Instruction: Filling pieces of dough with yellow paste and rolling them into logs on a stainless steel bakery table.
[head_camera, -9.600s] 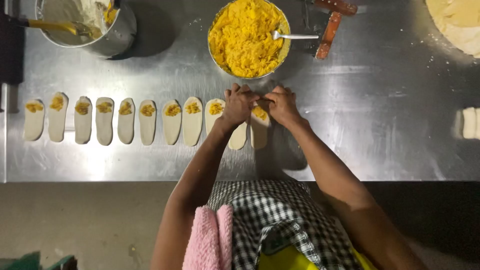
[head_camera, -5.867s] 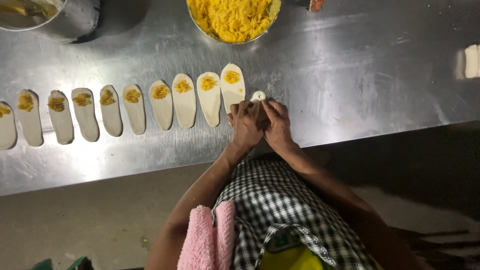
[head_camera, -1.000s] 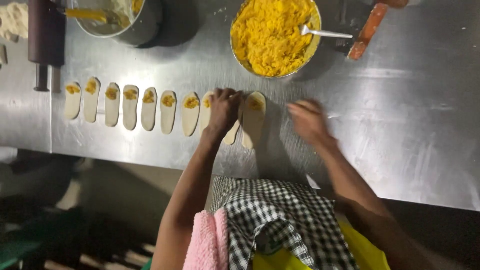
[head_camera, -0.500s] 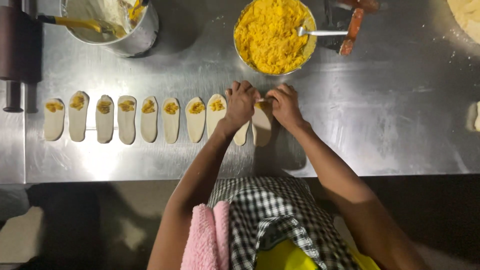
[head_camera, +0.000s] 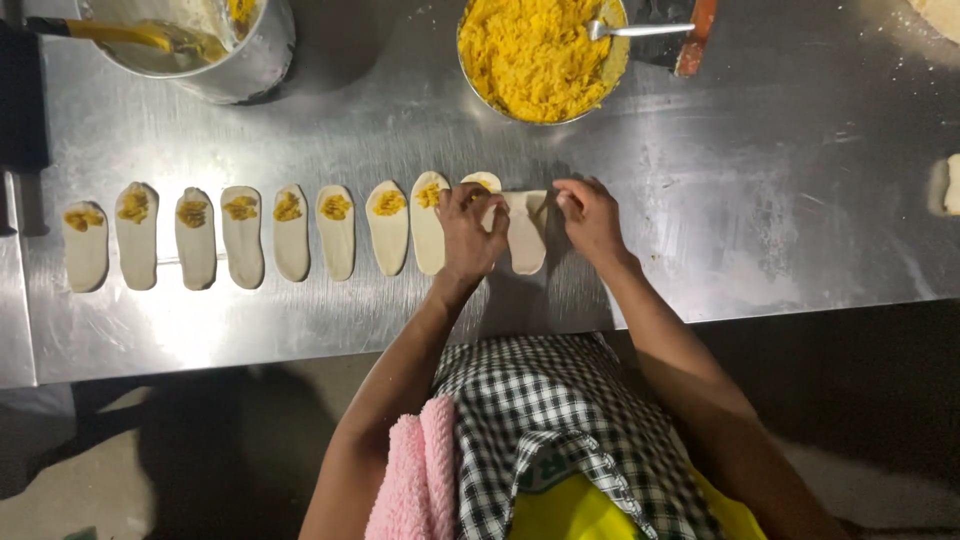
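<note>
Both hands work the pale oval dough strip (head_camera: 527, 235) at the right end of a row on the steel tabletop (head_camera: 700, 200): left hand (head_camera: 470, 232) pinches its upper edge, right hand (head_camera: 590, 215) pinches the top right corner; round bowl of yellow filling (head_camera: 535, 55) sits well beyond

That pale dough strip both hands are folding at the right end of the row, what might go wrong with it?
The pale oval dough strip is being folded by the left hand and right hand; uneven pinching might let the filling squeeze out. It lies close beside the neighbouring filled dough strip, so the two could stick together. The left wrist could also brush that neighbour and smear its yellow filling.
</note>
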